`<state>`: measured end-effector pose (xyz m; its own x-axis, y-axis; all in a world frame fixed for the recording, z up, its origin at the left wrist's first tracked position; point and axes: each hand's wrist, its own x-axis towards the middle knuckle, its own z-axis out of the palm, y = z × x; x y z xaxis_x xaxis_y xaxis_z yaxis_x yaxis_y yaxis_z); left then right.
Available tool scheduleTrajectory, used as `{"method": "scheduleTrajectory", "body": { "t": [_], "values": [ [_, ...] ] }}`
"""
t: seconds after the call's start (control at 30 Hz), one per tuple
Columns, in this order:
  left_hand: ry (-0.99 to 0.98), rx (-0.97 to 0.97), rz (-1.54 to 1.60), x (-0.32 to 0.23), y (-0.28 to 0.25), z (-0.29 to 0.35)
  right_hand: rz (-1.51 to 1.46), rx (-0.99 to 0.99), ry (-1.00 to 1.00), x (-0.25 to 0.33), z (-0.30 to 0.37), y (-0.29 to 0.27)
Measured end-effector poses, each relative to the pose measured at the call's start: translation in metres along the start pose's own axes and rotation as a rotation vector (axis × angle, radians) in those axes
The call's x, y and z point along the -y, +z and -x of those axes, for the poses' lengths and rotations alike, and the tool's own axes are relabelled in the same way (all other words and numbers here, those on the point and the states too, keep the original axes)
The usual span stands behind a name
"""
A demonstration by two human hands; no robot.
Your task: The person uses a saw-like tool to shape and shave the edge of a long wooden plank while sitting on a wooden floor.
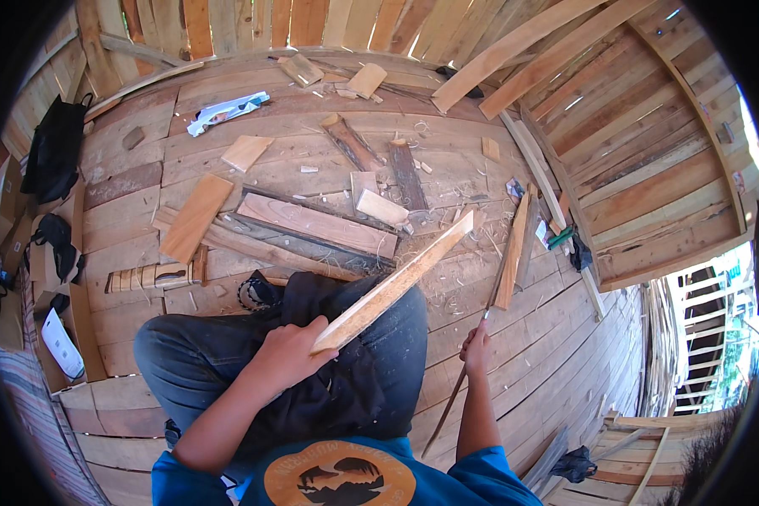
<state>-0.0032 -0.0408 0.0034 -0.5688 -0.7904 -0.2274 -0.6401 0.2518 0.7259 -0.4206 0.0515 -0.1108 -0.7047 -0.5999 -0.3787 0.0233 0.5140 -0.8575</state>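
My left hand (291, 354) grips the near end of a long, pale wooden slat (396, 282). The slat slants up to the right over my lap, and its far end rests among wood shavings on the plank floor (126, 152). My right hand (476, 341) is closed around a long thin tool (460, 384), a dark blade or rod. The tool runs from the floor near my right hip up toward an upright board piece (512, 253). I sit cross-legged in dark trousers (354, 379).
Several cut boards and offcuts lie ahead, among them a wide plank (316, 223) and a flat light board (196, 217). A black bag (55, 148) sits at left beside cardboard boxes. Plank walls rise behind and right. A green-handled tool (561, 238) lies by the right wall.
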Motion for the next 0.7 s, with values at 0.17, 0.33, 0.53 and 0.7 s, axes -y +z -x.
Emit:
{"method": "scheduleTrajectory", "body": {
  "t": [0.17,0.33,0.53,0.7],
  "values": [
    [0.058,-0.012,0.025,-0.005,0.005,0.005,-0.051,0.106,-0.106,0.041,0.013,0.016],
    [0.083,-0.039,-0.011,-0.011,0.003,0.011,0.171,0.232,-0.404,0.074,0.037,0.050],
    [0.063,-0.040,0.007,-0.013,-0.007,0.025,0.413,0.319,-0.670,0.113,0.099,0.087],
    [0.040,-0.067,0.059,-0.010,0.005,0.026,0.362,0.397,-0.624,0.118,0.110,0.093]
  ]
}}
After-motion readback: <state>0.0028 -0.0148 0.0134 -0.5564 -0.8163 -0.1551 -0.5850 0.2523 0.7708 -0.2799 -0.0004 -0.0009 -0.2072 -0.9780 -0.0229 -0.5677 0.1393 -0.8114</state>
